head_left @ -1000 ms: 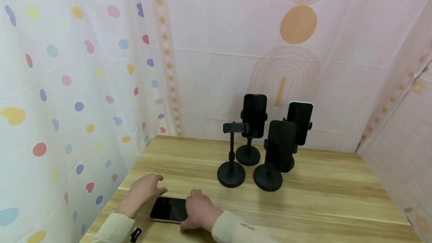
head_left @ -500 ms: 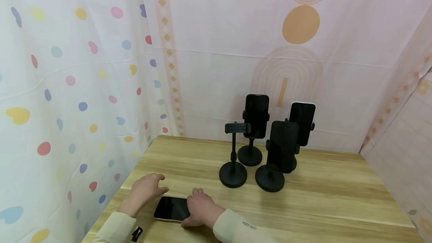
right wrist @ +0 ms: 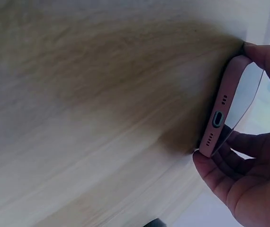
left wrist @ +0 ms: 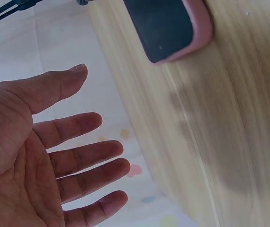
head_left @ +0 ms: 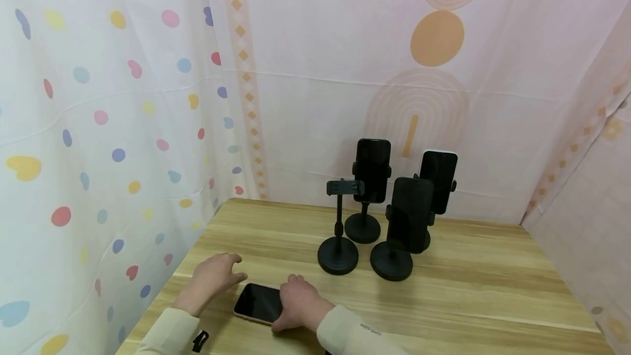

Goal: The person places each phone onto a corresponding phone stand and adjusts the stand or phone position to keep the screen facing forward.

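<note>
A smartphone in a pink case lies screen up on the wooden table. My right hand grips its right end; in the right wrist view the thumb and fingers pinch the long edges of the phone, with the charging port facing the camera. Left of the phone, my left hand hovers apart from it. The left wrist view shows this hand with fingers spread and nothing in the palm, the phone's corner beyond it.
A black phone stand with a bare clamp stands behind the phone. Further right, stands hold a phone, a second phone and a white-edged phone. A small black clip lies by the left sleeve. Curtains enclose the table.
The right hand has moved the phone a little to the right, away from the left hand, and the phone has turned slightly. The left hand has hardly moved.
</note>
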Tool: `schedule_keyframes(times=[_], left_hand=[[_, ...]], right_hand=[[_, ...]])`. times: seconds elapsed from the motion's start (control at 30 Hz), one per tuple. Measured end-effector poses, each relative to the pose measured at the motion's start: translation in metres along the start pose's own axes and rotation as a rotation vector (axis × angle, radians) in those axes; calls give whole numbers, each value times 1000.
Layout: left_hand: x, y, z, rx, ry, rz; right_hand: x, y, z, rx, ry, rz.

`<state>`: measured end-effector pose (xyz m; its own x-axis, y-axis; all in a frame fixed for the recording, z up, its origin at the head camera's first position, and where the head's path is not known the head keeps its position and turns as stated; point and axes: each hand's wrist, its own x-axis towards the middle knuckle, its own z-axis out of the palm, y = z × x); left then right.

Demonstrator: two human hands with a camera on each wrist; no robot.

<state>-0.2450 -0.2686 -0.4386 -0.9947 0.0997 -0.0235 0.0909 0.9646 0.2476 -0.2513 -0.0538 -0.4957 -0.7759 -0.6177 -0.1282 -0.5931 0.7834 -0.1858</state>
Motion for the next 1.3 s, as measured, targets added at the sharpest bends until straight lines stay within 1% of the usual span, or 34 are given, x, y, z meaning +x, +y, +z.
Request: schedule_keyframes(times=[0.13,0.27,0.47,0.67,0.8,0.87,1.1,1.3], left_hand=[[1,1,1,1,-1,3],[2,2,2,3,-5,7],[4,2,5,-2,-4,23],[7,1,9,12,14,31],[8,1,11,17,24,37],[9,2,12,17,30,41],[11,6,11,21,37,48],[15,13,7,18,51,72]], right_hand=[[-2,5,-2,24,1,39],[-5,11,-3,37,24,66],[-11,21,-5,27,98,96],[-17,30,-7,24,166,114],[-21,34,-8,31,247,152],[-23,36,-10,35,301,172],[-34,36,-22,102,487,211],[-41,33,-34,87,605,227]])
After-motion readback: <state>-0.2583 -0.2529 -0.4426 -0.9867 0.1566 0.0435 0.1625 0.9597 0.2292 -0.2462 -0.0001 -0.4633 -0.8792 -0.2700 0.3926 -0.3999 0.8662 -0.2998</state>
